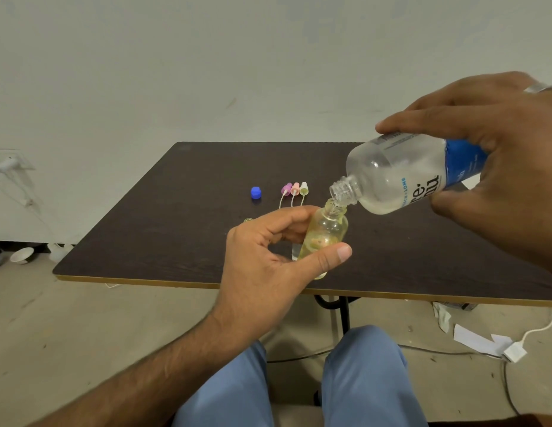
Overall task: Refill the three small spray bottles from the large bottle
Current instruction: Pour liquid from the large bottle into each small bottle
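Note:
My left hand [268, 266] grips a small yellow-tinted spray bottle [325, 235], uncapped, held a little tilted above the dark table [164, 229]. My right hand [496, 167] holds the large clear bottle [401, 177] with a blue label, tipped so its open neck meets the small bottle's mouth. Three spray tops lie side by side on the table: purple [286, 190], pink [295, 189] and pale yellow [304, 188], each with a dip tube. A blue cap [256, 192] sits to their left. Another small clear bottle [295, 251] shows partly behind my left hand.
The table's front edge runs just beyond my knees. A white bowl [22, 255] sits on the floor at left. Papers and a white charger with cable [515, 352] lie on the floor at right. A wall socket with a plug [6, 164] is at far left.

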